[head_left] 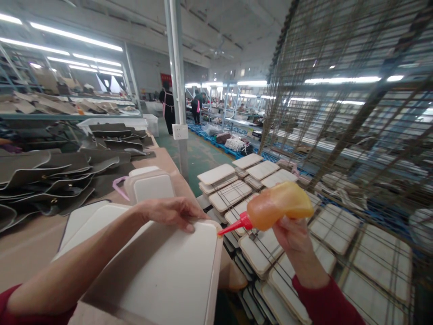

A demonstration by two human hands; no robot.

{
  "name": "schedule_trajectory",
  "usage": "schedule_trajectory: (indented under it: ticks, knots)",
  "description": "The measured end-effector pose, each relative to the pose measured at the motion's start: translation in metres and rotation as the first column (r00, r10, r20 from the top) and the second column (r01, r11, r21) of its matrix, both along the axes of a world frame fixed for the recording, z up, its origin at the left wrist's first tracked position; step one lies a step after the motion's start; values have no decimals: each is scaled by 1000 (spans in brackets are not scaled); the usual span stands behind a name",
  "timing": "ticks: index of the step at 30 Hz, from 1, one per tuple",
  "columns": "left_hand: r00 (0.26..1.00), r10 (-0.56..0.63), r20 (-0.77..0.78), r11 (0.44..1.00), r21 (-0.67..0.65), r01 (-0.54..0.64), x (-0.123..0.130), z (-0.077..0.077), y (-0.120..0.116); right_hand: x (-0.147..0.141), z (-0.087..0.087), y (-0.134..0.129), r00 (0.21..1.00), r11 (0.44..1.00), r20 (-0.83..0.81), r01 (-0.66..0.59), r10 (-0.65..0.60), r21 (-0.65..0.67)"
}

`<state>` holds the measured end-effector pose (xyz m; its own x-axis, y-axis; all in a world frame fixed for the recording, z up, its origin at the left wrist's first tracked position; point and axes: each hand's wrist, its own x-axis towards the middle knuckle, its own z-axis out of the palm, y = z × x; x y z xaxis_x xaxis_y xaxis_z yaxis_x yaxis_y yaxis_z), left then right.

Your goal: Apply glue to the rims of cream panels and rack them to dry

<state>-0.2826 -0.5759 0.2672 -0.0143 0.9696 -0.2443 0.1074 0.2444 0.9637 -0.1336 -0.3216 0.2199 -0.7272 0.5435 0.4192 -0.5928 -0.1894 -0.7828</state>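
Observation:
A white panel with rounded corners and a pale rim [169, 266] lies tilted at the lower middle. My left hand [172, 211] grips its far edge, thumb on the white face and fingers over the rim. In my right hand [291, 232] is a squeeze bottle [279, 205] of amber-yellow liquid, held on its side. The bottle's red nozzle [236, 224] points left, its tip at the panel's upper right corner. More white panels [154, 187] are stacked just beyond my left hand, with a pink strip at their side.
Wire racks [233, 194] holding many white panels stand at the right, below a raised wire grid [355, 90]. Dark sheets [43, 176] are piled on the brown-covered table [23, 253] at left. A post [176, 67] with a socket rises ahead; two people stand farther back.

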Motion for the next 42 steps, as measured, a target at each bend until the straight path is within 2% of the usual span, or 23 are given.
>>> schedule_trajectory:
  ticks: [7,16,22,30,42]
  knots:
    - [996,85,30,996,-3,-85,-2,-3,-2,1,-2,-3,998,1000,-55,2,-2,-6]
    - [997,58,53,998,33,-60,-10,-9,-7,0,-8,-6,998,1000,-60,7,-8,-8]
    - [996,68,52,997,40,-70,-15,-10,-8,2,-5,-10,998,998,-5,-56,56,10]
    - [991,126,37,992,11,-127,-17,-6,-8,4,-5,-14,998,998,-22,-54,54,9]
    - [977,192,90,981,5,-193,-29,-15,-15,9,-6,-19,991,990,31,-134,133,49]
